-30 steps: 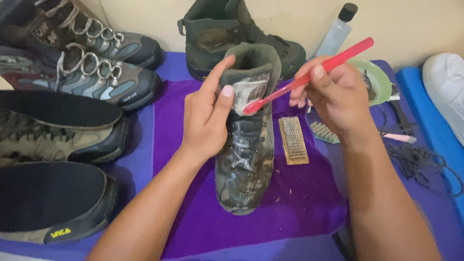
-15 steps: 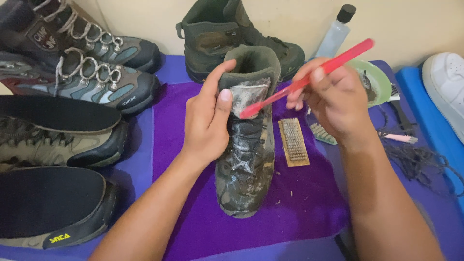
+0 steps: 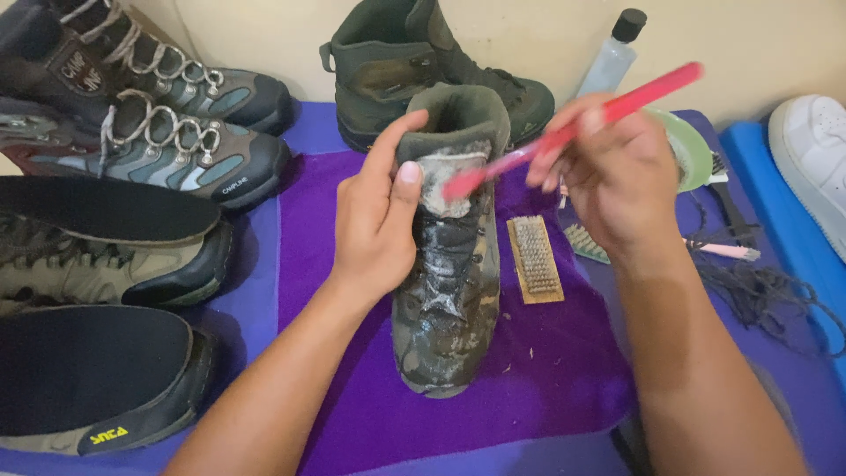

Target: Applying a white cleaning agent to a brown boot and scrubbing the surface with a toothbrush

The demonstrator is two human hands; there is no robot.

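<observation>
Shoes crowded the left edge: two laced hiking shoes point(image 3: 167, 115) at the top, and below them two more lying with dark insoles point(image 3: 88, 207) resting across their openings. Next came the left hand point(image 3: 374, 216), its fingers wrapped round the collar of a camouflage boot point(image 3: 449, 300) and the thumb pressed against the soapy tongue. That boot stood upright, lace-less and wet with lather, in the middle of a purple cloth point(image 3: 546, 379), toe pointing toward the camera. Behind it, against the wall, stood its dark green partner boot point(image 3: 397, 62). A wooden wire brush point(image 3: 535, 260) lay bristles-up on the cloth just beside the camouflage boot. The right hand point(image 3: 612, 181) was closed round a pink toothbrush point(image 3: 573, 132), whose head touched the foam on the tongue. Behind that hand stood a clear bottle point(image 3: 612, 57) with a black cap, and a green lid point(image 3: 692, 150) peeked out. Farther right lay tangled dark laces point(image 3: 758, 291) and a white sneaker point(image 3: 811, 159) on a blue surface
</observation>
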